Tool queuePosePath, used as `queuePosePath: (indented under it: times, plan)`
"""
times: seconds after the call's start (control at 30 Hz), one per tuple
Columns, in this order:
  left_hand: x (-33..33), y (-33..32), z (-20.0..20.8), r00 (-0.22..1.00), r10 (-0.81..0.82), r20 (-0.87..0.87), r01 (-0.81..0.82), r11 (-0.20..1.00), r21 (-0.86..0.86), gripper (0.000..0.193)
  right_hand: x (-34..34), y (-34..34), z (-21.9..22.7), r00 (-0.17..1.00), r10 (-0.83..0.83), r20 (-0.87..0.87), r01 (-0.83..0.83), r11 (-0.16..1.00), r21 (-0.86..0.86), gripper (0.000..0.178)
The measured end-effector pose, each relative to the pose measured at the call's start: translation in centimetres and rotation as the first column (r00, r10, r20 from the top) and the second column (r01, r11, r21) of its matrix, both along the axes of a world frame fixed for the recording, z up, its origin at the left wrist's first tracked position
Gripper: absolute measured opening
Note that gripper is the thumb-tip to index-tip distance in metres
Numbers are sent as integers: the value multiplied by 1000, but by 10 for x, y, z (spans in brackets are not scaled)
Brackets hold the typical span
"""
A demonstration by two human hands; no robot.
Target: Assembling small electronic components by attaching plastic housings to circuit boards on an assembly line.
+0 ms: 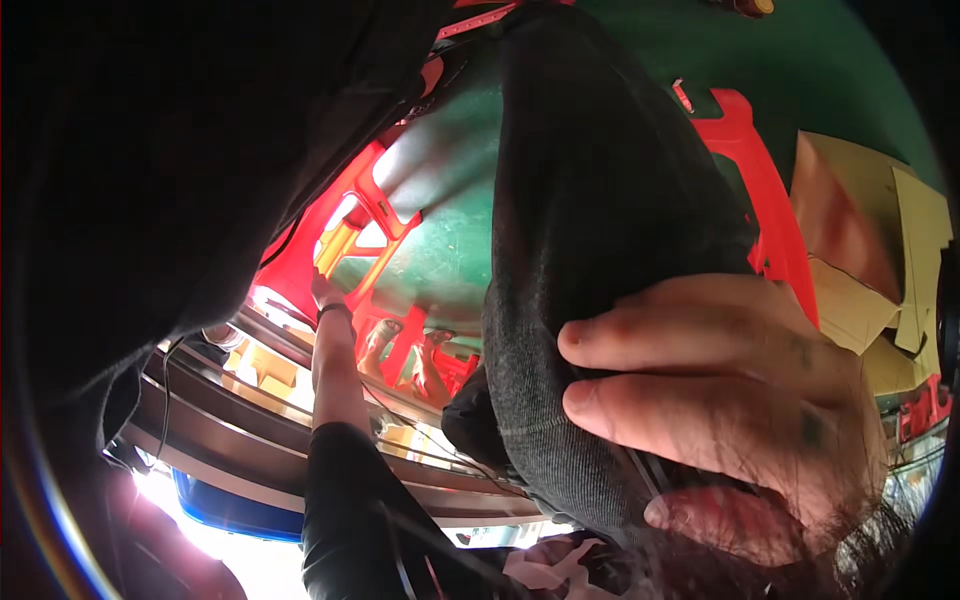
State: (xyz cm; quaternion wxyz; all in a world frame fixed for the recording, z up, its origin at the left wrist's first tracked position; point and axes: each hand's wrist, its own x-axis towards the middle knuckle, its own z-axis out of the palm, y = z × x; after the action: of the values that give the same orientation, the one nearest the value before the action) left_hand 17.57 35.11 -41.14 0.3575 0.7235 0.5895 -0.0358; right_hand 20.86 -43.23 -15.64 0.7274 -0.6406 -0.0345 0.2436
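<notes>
Large and close at the right is my right hand [720, 390], back upward, fingers apart and pointing left. Its fingertips lie against dark grey ribbed cloth [540, 400]; the thumb is lower and partly shaded. From the lower edge comes a black-sleeved arm, apparently mine, ending in my left hand [326, 290] with a dark band [334, 309] at the wrist. That hand is beside a red plastic stool [300, 265] and a yellow piece [338, 243]; its fingers are too small to make out. Dark strands cross the view near the right hand.
Another red plastic stool [765, 190] stands at the right, beside opened cardboard [845, 205]. Long metal rails [225, 425] run across the lower left, above a blue container [235, 512]. Another person's feet [385, 330] show beyond the rails on the green floor [450, 240]. Black cloth [200, 150] covers the upper left.
</notes>
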Motion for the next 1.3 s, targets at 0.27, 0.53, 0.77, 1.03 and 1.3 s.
queuePosePath:
  times: [0.27,0.53,0.77,1.03,1.3]
  plan:
    - [-5,-42,11,996,-86,12,87,987,-139,59,29,-9,-2,981,190,47,-188,982,-29,52]
    - [-31,-159,13,975,-194,-110,194,981,-11,58,74,-5,-14,978,205,-44,-203,978,45,57]
    - [-3,-324,71,375,-790,-485,921,258,291,32,75,-23,-14,971,220,-95,-221,975,-5,57]
    - [-36,-184,112,971,165,-175,55,558,828,68,75,-12,-27,981,192,-32,-190,981,45,57]
    - [-90,-165,79,989,138,53,-139,742,656,90,76,12,-11,979,203,26,-200,976,-83,57]
